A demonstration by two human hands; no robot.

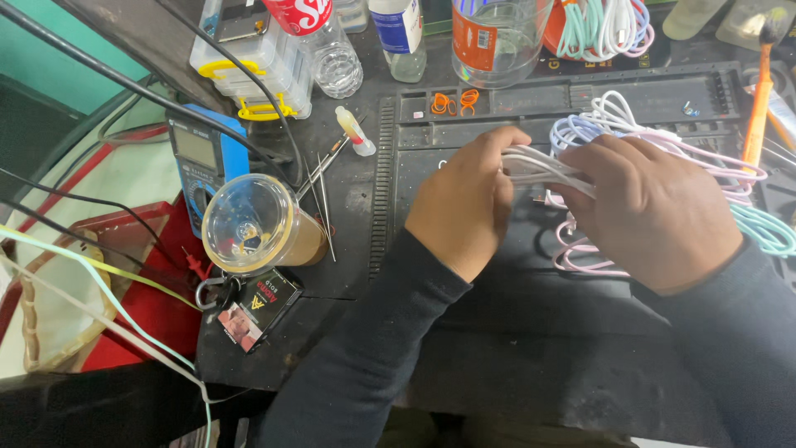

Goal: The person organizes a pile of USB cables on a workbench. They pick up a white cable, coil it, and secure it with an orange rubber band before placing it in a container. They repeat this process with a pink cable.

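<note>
My left hand (464, 203) and my right hand (655, 207) both grip a white cable (543, 163) stretched between them over a black work mat (514, 323). The cable's loops bundle out past my right hand, mixed with pale pink cable (580, 257) and lilac cable (572, 129). A mint-green cable (767, 228) lies to the right of my right hand. Both arms wear dark sleeves.
A plastic cup with brown liquid (257, 224), a blue multimeter (203, 158), tweezers (323, 203), a small dark box (257, 307), bottles (332, 50), a clear parts box (249, 62), orange rubber bands (456, 102) and an orange-handled brush (759, 99) surround the mat. More coiled cables (601, 29) sit at the back.
</note>
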